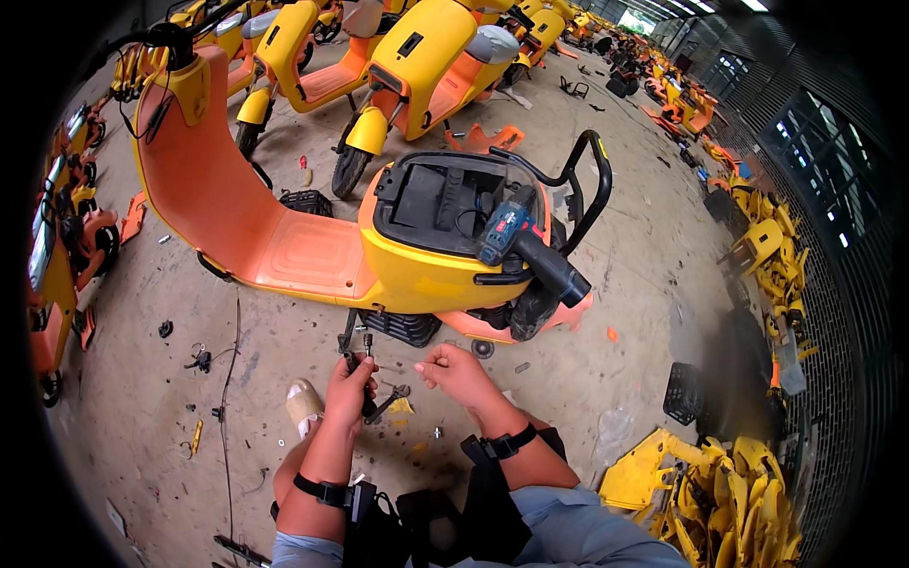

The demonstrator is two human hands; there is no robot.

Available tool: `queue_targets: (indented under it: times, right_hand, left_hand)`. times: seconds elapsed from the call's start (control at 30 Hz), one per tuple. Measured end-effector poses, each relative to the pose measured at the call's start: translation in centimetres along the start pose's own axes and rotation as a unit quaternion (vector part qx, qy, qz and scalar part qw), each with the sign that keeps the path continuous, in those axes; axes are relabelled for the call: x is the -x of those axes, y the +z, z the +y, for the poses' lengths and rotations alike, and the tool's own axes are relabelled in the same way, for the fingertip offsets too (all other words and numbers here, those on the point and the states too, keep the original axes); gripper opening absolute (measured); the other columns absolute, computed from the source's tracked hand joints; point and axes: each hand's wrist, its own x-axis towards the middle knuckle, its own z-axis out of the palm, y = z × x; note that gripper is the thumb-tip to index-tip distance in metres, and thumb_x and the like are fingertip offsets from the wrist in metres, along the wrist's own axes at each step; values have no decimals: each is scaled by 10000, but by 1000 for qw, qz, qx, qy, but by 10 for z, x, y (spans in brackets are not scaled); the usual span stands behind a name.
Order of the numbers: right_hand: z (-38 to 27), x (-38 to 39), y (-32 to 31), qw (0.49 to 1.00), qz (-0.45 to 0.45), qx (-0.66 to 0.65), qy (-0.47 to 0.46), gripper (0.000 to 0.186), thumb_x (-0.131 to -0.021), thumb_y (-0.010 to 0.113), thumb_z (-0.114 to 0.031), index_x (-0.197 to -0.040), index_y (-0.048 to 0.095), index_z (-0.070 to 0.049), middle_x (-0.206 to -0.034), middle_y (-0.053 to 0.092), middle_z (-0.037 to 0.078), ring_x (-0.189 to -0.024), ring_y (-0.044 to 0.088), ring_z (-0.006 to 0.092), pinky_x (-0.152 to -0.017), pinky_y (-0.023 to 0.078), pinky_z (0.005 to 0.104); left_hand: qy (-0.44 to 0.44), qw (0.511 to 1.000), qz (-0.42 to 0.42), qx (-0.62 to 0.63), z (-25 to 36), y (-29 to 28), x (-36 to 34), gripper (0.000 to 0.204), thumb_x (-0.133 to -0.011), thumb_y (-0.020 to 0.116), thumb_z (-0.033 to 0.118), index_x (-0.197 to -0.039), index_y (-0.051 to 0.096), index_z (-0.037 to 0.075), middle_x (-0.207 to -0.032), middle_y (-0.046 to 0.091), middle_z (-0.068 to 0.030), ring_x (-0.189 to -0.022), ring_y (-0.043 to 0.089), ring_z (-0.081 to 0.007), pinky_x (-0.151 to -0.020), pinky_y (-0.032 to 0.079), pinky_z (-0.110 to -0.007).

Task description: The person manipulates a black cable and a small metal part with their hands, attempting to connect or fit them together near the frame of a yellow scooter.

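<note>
Below the scooter's footboard, my left hand (350, 381) is closed around a dark-handled tool with a metal socket tip (367, 344). Just beneath that hand is an open-ended wrench (386, 401); whether the hand also holds it I cannot tell. My right hand (458, 373) is a little to the right, thumb and fingers pinched together, and anything between them is too small to make out. In front of both hands stands a yellow and orange scooter (417, 275) without its seat. A blue and black cordless drill (511, 232) lies on its open rear compartment.
More yellow scooters (417, 57) stand close behind this one. Yellow plastic panels (720, 502) are heaped at the lower right, near a black basket (682, 393). A dark cable (230, 407) and small loose parts (201, 360) lie on the concrete floor at the left.
</note>
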Motion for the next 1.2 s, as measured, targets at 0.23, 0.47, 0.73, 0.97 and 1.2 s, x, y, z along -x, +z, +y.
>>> queue_targets:
  times: [0.23, 0.47, 0.73, 0.97, 1.2]
  right_hand:
    - [-15, -28, 21, 994, 6, 97, 52, 336, -987, 598, -282, -842, 628, 19, -707, 641, 79, -592, 587, 130, -589, 493, 299]
    - [31, -29, 27, 996, -72, -34, 40, 202, -998, 488, -95, -1136, 620, -30, -949, 657, 40, -783, 592, 116, -709, 483, 252]
    - [12, -36, 38, 991, -94, -93, -13, 391, -1020, 560, -323, -1298, 570, -48, -1004, 648, 24, -889, 587, 90, -728, 472, 251]
    - [2, -50, 19, 966, -188, -173, 25, 386, -996, 610, -280, -1284, 580, -24, -1008, 644, 13, -867, 567, 84, -731, 465, 246]
    - [3, -60, 23, 956, -173, -230, 53, 248, -972, 647, -214, -1119, 602, -19, -926, 650, 31, -816, 594, 102, -703, 459, 247]
  left_hand:
    - [3, 1000, 3, 9, 6, -8, 5, 171, -934, 682, 180, -1050, 628, 66, -829, 598, 20, -627, 525, -70, -558, 457, -246]
    - [1, 1000, 2, -3, 12, -1, -4, 217, -933, 703, 214, -1054, 659, 41, -764, 578, 50, -608, 484, -44, -552, 406, -214]
    - [6, 1000, -21, 6, 16, 18, -14, 219, -933, 699, 206, -1065, 665, 35, -827, 624, 29, -653, 502, -47, -586, 417, -210]
    - [3, 1000, -27, 1, 22, 27, -24, 200, -931, 695, 176, -1059, 662, 26, -825, 639, 7, -679, 536, -76, -602, 439, -223]
    - [-26, 994, -70, 84, 22, 36, -29, 208, -954, 661, 168, -1079, 618, 7, -803, 638, -45, -659, 598, -134, -626, 493, -260]
